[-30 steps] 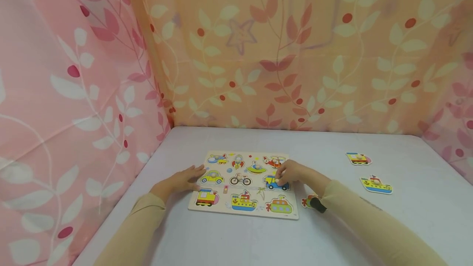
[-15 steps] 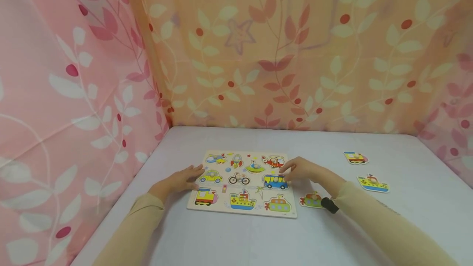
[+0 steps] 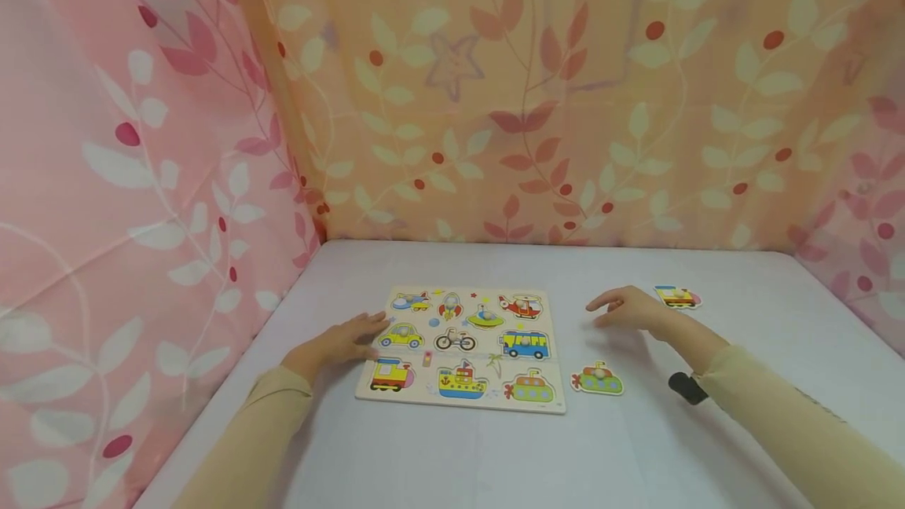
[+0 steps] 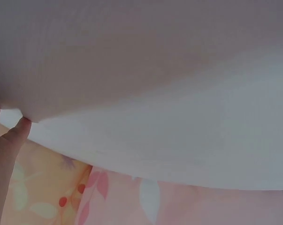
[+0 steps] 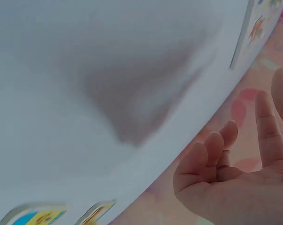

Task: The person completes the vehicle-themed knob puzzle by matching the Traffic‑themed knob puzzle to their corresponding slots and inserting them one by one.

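Right hand has moved farther right of puzzle board, empty, fingers parted; left hand at board's left edge, fingers apart. Submarine piece just right of board: likely light, stiff; pinch knob.

The right hand no longer pinches the knob of the bus piece: it is now off the puzzle board, over the bench to the right. The bus piece, partly covered a second ago, shows whole. The submarine piece beside the board is now fully uncovered, with the black device at the right sleeve clear of it. In the head view, the loose boat piece now disappears behind the right arm.
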Motion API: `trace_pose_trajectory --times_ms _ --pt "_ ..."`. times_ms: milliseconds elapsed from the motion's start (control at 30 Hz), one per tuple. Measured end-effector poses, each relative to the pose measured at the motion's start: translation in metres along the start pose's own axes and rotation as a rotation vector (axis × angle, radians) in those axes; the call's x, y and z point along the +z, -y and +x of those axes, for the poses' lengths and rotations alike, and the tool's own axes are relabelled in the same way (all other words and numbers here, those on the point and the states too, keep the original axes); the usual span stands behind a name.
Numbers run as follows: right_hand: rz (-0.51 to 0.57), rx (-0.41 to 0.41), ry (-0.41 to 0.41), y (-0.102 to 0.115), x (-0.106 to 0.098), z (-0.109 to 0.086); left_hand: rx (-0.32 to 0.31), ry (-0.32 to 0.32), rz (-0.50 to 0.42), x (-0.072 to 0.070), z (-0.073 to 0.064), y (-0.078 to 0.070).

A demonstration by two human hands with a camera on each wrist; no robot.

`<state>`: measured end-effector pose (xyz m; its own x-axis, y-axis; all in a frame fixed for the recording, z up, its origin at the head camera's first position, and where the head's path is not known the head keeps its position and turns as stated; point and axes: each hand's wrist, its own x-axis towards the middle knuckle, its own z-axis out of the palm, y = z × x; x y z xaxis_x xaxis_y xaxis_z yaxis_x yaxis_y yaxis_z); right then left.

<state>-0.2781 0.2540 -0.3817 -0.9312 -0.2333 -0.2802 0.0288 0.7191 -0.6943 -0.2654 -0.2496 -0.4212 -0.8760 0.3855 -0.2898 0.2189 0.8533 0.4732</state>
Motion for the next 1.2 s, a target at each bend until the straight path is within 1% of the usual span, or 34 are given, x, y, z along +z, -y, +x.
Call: trace_pose_trajectory --times_ms 133,167,400,567,767,900,1067,1133,1200 --pt "0.014 -0.041 -0.020 -0.014 -0.018 -0.006 -0.007 0.014 -0.002 -0.003 0.004 0.002" --pt "0.015 -0.044 -0.027 -0.018 -0.021 -0.008 -0.001 0.018 0.004 -0.003 0.005 0.002" --pt "0.007 -0.027 -0.051 -0.042 -0.041 -0.009 -0.003 0.042 0.013 -0.008 0.008 0.005" --pt "-0.004 -0.008 -0.061 -0.052 -0.056 -0.009 0.008 0.041 0.019 -0.013 0.006 0.004" --pt "-0.014 -0.005 -0.074 -0.069 -0.078 -0.011 0.049 0.038 0.003 -0.010 0.006 0.003" --pt "-0.040 -0.014 -0.074 -0.086 -0.090 -0.011 0.053 0.033 -0.011 -0.007 0.007 0.000" --pt "-0.070 0.015 -0.063 -0.103 -0.098 -0.010 0.032 0.029 -0.017 -0.005 0.008 -0.002" --pt "-0.070 0.046 -0.047 -0.108 -0.100 -0.011 0.024 0.031 -0.017 -0.004 0.007 -0.002" --pt "-0.045 0.091 -0.026 -0.114 -0.102 -0.012 0.014 0.031 -0.013 -0.003 0.007 -0.002"
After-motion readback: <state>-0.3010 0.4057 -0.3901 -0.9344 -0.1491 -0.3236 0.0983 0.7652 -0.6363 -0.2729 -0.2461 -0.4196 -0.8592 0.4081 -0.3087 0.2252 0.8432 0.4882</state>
